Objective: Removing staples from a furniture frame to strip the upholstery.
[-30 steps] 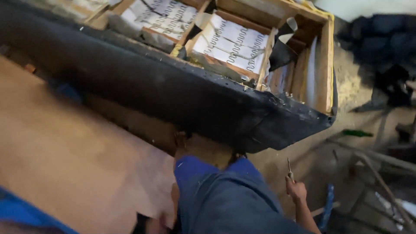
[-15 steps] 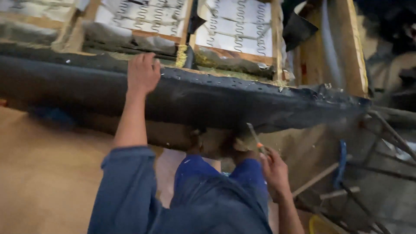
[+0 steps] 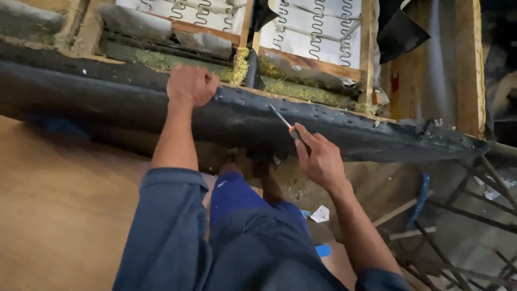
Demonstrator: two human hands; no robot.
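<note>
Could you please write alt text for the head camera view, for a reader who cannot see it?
A person's right hand holds a thin screwdriver against the black fabric edge of an overturned sofa frame, while the left hand grips that edge. Wooden slats and zigzag springs show above.

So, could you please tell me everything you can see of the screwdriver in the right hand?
The screwdriver is slim, with a thin grey metal shaft and an orange collar where the shaft meets a dark handle. The right hand grips the handle, hiding most of it. It tilts up and to the left, its tip meeting the top edge of the black upholstered frame, among a row of small staples.
</note>
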